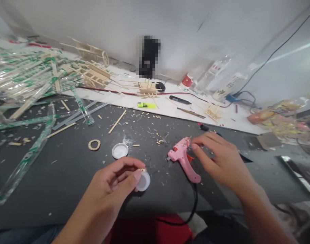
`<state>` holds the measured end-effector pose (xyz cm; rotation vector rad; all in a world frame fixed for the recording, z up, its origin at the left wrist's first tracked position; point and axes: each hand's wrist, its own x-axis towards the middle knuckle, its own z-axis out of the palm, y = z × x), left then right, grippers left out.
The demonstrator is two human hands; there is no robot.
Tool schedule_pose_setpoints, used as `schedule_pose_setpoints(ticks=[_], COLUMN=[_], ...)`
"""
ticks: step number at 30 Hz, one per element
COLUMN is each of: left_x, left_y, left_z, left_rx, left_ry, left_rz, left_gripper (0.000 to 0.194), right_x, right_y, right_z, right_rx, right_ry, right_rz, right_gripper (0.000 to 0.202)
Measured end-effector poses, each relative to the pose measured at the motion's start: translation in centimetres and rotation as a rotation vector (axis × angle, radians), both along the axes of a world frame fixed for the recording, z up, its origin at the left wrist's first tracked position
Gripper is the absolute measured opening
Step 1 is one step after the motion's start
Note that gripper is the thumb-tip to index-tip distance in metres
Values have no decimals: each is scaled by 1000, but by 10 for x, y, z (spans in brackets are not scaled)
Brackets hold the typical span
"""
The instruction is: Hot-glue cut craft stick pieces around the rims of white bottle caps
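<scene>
Shot from head height on the wearer, a lone camera faces 12 o'clock and angles down across a dark worktop (68, 176), with the left hand (119, 181) close by at 7 o'clock, the right hand (221, 159) at 4, and a pale wall (180, 30) farther off at 12.

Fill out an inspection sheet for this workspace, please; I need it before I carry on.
Surface: dark tabletop, scattered with scraps; white board along the back.
Work items: white round piece held; white lid, wooden ring and pink glue gun on the tabletop.
Clutter: clear green-marked wrappers, mostly left; wood crumbs.
Left hand: pinching the round piece.
Right hand: beside the glue gun; contact unclear.
Cables: black cord from the gun's handle; red-and-black wire across the board.
Surroundings: pale wall behind; bystanders: nothing seen.
</scene>
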<state>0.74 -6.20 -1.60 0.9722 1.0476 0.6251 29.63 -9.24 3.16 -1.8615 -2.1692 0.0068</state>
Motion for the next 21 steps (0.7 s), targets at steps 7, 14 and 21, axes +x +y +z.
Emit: schedule_pose_setpoints(ticks=[7,14,21], left_x=[6,4,0], left_y=[-4,-7,-12], left_z=[5,6,16], left_rx=[-42,-109,-103], left_ry=[-43,-107,-98], left_rz=[-29,-32,-15], left_gripper=[12,12,12], right_x=[-39,-38,-40], right_y=[97,112,82], right_z=[-8,-17,14], right_rx=[-306,-347,-231], right_ry=[-68,-49,172], right_rz=[219,267,170], right_gripper=[24,19,9])
